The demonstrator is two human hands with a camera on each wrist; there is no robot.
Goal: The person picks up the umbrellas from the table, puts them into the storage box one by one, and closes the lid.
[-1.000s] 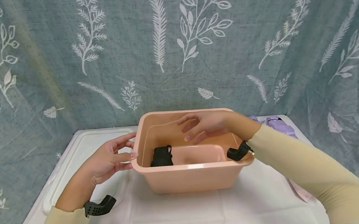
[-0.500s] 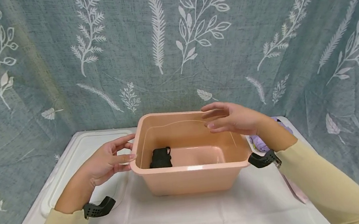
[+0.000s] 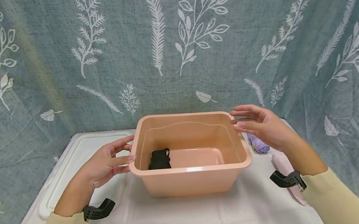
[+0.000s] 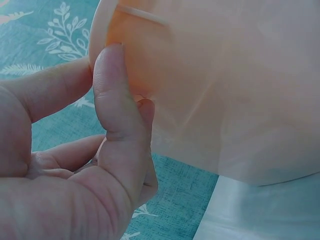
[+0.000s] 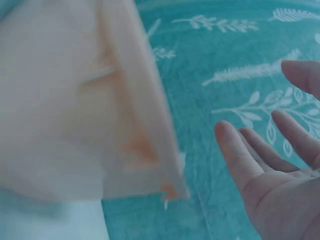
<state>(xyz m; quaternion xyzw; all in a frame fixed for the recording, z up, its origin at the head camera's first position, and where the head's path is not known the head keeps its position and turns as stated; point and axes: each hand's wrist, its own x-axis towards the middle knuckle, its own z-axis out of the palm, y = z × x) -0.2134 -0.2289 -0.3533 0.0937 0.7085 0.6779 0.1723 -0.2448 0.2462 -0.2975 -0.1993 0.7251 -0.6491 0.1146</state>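
Observation:
A peach plastic tub (image 3: 191, 179) stands mid-table, with a small black pouch (image 3: 160, 159) with a loop lying inside at its left end. My left hand (image 3: 106, 162) holds the tub's left rim; in the left wrist view the thumb (image 4: 111, 90) lies over the rim and the index finger meets its outer edge. My right hand (image 3: 263, 126) is at the tub's right rim, fingers spread and holding nothing. In the right wrist view a gap shows between the right fingers (image 5: 232, 145) and the blurred tub wall (image 5: 140, 90).
A white lid (image 3: 92, 141) lies flat at the left, partly behind my left arm. To the right of the tub are a purple bundle (image 3: 258, 144) and a pale pink item (image 3: 283, 166), partly hidden by my right arm. A patterned curtain (image 3: 145, 56) hangs behind.
My right hand has moved out of the tub, rightward past its right rim. The left hand has stayed at the left rim. The pouch has stayed inside the tub.

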